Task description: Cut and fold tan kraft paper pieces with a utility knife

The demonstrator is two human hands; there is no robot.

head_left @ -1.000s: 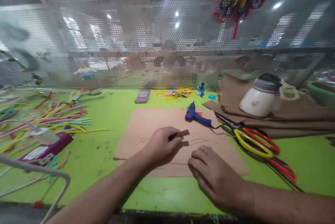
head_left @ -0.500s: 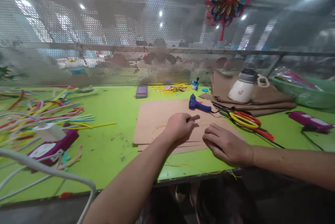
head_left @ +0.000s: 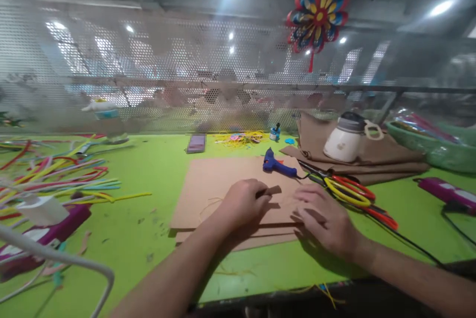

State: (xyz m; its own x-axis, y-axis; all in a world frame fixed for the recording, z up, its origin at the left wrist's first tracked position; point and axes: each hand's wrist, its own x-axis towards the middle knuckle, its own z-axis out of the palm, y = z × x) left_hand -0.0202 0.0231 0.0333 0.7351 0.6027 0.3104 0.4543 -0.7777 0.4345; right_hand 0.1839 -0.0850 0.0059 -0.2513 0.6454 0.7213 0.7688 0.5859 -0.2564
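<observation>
Strip (head_left: 274,190), brown, thin and flat with a straight edge, pokes out of the left hand (head_left: 245,201), and the fingers are shut tight on it. It is over smooth, flat tan sheets (head_left: 208,179) on the shiny green bench (head_left: 145,243). The right hand (head_left: 329,219) is near it with bent fingers; I can't tell if they pinch anything. A blue glue gun (head_left: 278,165) lies on the sheets, and a thin, curvy yellow thread (head_left: 208,205) is near the left hand.
</observation>
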